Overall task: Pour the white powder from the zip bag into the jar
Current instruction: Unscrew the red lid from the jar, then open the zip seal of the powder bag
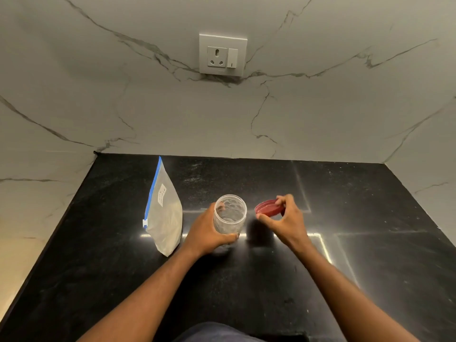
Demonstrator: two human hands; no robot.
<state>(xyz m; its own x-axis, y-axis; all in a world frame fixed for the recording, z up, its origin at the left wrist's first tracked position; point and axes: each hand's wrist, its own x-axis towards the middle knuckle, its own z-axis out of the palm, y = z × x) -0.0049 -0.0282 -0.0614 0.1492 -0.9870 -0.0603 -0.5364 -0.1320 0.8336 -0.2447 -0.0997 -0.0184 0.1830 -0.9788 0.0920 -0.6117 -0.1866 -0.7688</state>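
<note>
Preparation for pouring. The clear jar (230, 213) stands upright and open-mouthed on the black countertop (370, 243); it appears empty. The left hand (207, 233) is wrapped around the jar's lower wall, fingers curled and pressed against the plastic, steadying it. Just to the right of the jar, the right hand (283, 218) pinches the red lid (269, 208) by its rim between thumb and fingertips, holding it tilted and apparently clear of the counter. To the left of the jar, near but not touching it, the zip bag (164, 213) stands on its base, holding the white powder (167, 233) in its lower part; its blue slider strip runs along the edge facing away from the jar and looks closed.

Risks, as judged: both hands are occupied, so the bag cannot be lifted until the lid is put down. The bag's mouth looks wider than the jar's, so a hurried tip could send powder over the rim onto the counter. The light jar could topple if released while the bag bears on it.

Hard to make out: the handwriting on the bag's white label is illegible, whether the slider is fully shut cannot be confirmed, and the left fingertips show only dimly through the jar.
</note>
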